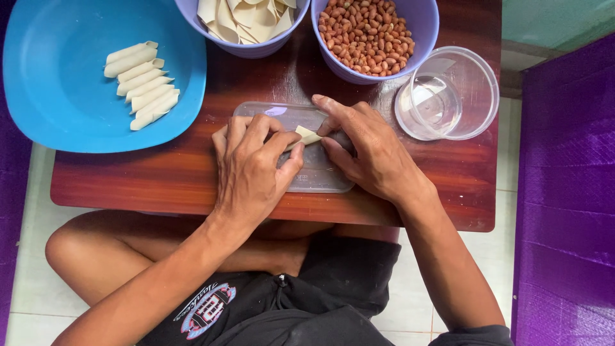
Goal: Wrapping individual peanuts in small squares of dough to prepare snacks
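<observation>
At centre frame, on a low reddish-brown wooden table (192, 179), both hands work over a clear plastic board (320, 176) lying flat on the tabletop. Left hand (253, 166) sits palm down, fingers curled and pressed together over a pale dough wrapper (306, 135), pinching its left part against the board. Right hand (368, 150) comes in from the right side of the frame, index finger stretched along the board's upper edge, thumb and remaining fingers closed on the wrapper's right end. Only a small cream corner of the wrapper shows between the two hands; whether it is rolled or flat cannot be told. Upper left of the frame: a blue plate (57, 109) overhanging the table edge, holding a row of finished rolled wrappers (141, 83) lying side by side. Top centre: a lilac bowl (246, 46) of flat, unrolled wrapper sheets (246, 16). Just right of it, a second lilac bowl (423, 32) filled with peanuts (365, 32). Upper right, near the right hand: a clear plastic tub (471, 83) with a little water. Below the table edge, the person's bare knee and dark shorts show, seated on pale floor tiles.
</observation>
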